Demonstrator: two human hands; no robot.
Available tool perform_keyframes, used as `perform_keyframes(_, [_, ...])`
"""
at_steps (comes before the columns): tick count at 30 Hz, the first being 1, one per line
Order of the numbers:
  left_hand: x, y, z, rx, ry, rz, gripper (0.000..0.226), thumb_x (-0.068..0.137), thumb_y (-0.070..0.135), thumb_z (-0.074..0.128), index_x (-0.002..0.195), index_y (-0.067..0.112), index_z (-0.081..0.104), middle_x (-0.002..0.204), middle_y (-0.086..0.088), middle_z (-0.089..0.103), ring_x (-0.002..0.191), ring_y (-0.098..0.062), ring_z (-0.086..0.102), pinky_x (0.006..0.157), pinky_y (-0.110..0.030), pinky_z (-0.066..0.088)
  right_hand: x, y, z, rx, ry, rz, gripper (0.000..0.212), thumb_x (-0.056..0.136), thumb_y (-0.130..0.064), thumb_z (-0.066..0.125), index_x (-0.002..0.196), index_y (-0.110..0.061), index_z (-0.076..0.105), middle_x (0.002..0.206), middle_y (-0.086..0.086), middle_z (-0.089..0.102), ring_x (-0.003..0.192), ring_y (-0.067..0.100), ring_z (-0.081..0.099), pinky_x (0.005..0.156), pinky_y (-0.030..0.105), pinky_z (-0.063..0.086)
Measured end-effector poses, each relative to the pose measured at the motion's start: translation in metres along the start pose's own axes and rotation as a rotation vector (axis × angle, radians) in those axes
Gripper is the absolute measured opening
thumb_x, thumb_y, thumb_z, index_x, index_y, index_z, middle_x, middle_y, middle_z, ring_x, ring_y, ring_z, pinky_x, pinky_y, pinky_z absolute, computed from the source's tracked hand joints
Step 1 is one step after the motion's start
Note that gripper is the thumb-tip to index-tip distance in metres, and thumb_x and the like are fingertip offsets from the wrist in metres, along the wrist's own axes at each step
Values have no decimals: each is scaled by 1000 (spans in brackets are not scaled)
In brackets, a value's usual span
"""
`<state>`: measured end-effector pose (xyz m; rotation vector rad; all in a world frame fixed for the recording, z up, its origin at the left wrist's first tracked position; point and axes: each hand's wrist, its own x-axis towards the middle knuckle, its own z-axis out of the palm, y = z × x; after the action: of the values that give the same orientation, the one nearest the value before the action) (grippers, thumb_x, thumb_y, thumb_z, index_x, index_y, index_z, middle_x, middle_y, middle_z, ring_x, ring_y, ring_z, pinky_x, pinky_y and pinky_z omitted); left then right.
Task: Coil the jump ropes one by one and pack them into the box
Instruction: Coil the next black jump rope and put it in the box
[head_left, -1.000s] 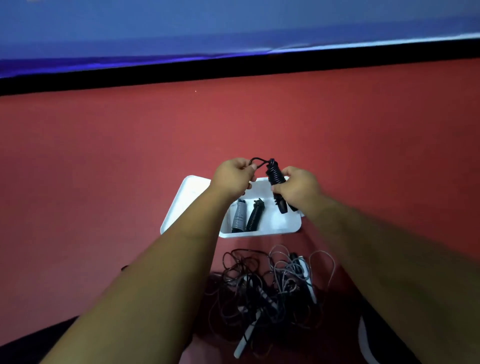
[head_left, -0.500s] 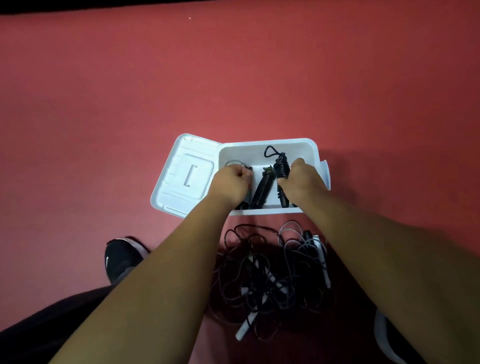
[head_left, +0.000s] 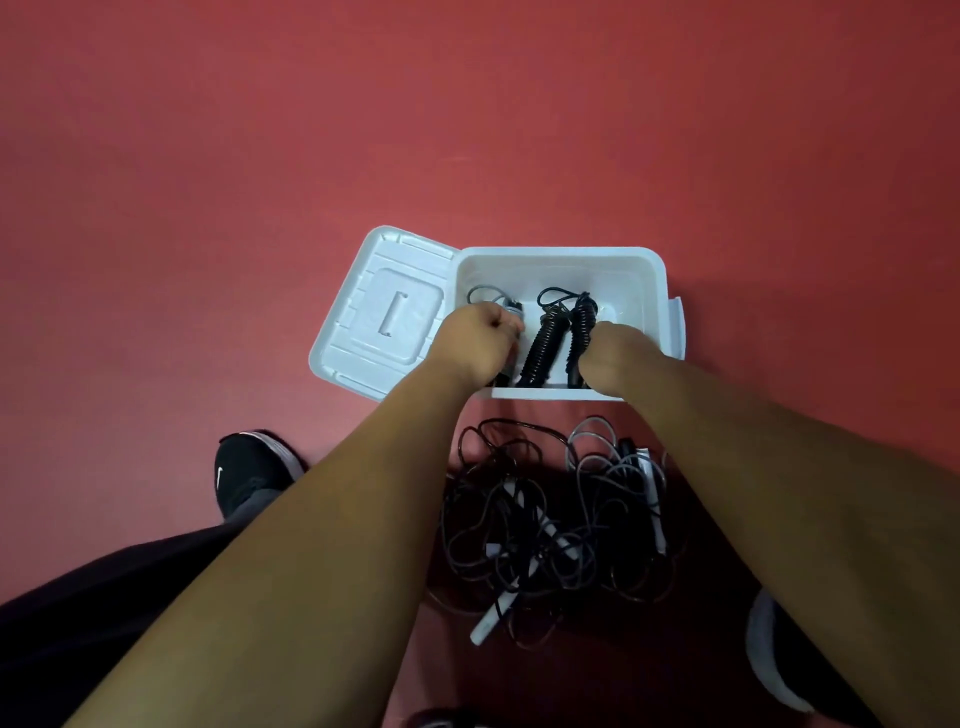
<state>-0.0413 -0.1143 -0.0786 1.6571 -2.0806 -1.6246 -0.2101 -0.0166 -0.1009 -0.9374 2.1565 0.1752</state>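
Jump rope coil (head_left: 582, 322), black, had come down since a second earlier. Then it was held in the air above the box between both hands; now it lay inside the box (head_left: 657, 291) toward the right, just beside a second black coil (head_left: 543, 338). View had tipped downward too: the blue wall and dark strip seen earlier were out of frame, and a left shoe (head_left: 249, 467) showed on the red floor (head_left: 208, 182). Left to right: open lid (head_left: 384, 312) lay tilted against the box's left side. Left hand (head_left: 480, 338) was in the box at its left end, back up, fingers curled tight over a grey coil (head_left: 491, 297) whose loop stuck out beyond the knuckles. Second black coil lay in the middle, between the two hands. Right hand (head_left: 610, 353) sat over the near end of the newly packed coil, back toward the camera, fingers hidden; could not tell whether it gripped the coil or not. Both forearms ran out from the camera and converged on the box. Loose tangle of ropes (head_left: 545, 519) lay on the floor between the forearms, on the near side of the box.
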Motion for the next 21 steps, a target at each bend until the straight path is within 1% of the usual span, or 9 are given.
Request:
perform_keyframes(2, [-4,1,-1,-48,5,-16,23,102,14,55,86,17,72,75,1,73,55,-9,64,65,-25,53,-9,-3,-5,-15,-10,-22,23,101,-5,48,80,-8,58,86,8,57,88,28,54,68,31,41])
perform_keyframes(6, [-17,6,-7,-89,73,-36,24,101,15,55,87,16,75,77,5,73,69,-19,69,68,-33,60,-21,-4,-16,43,47,-69,15,100,-8,50,88,-6,60,96,11,64,91,31,57,74,32,42])
perform_keyframes(8, [-27,9,-14,-136,150,-47,25,102,18,51,92,19,74,83,0,75,74,-22,70,64,-33,59,-30,-5,-20,129,146,-91,12,95,-7,52,83,-8,56,81,8,59,88,33,60,65,29,40])
perform_keyframes(10, [-38,7,-20,-97,290,-59,26,102,21,47,101,15,72,94,-3,75,84,-22,69,71,-29,55,-45,-5,-22,204,243,-101,7,91,-8,52,88,-8,58,79,9,60,87,36,63,57,30,39])
perform_keyframes(12, [-50,-1,-25,-29,463,-127,28,103,21,43,114,7,65,108,-10,72,97,-30,66,79,-32,50,-60,-4,-21,254,294,-116,19,93,-10,52,108,-7,63,96,12,66,93,35,65,69,36,53])
perform_keyframes(14, [-60,-16,-27,-34,515,-269,32,102,17,47,128,-1,52,121,-19,66,109,-37,63,80,-33,43,-76,-3,-17,220,301,-135,23,97,-11,51,116,-5,64,107,15,69,100,36,66,82,41,57])
perform_keyframes(17, [-78,-41,-19,21,236,-371,51,84,28,59,128,2,55,121,-17,66,108,-37,66,86,-36,53,-95,2,-3,168,294,-180,20,100,-14,50,110,-5,64,102,15,69,95,35,64,77,37,52])
perform_keyframes(20, [-97,-52,-3,327,-222,-296,30,92,25,66,116,8,73,115,-9,71,106,-31,67,87,-32,52,-111,8,15,112,253,-184,18,102,-16,48,105,-8,64,94,10,65,88,30,62,75,35,51])
perform_keyframes(21, [-103,-53,2,400,-295,-278,27,96,25,64,115,8,74,114,-10,72,106,-34,68,85,-33,53,-117,9,20,95,236,-181,17,102,-16,47,101,-9,63,92,9,66,86,30,63,72,35,50])
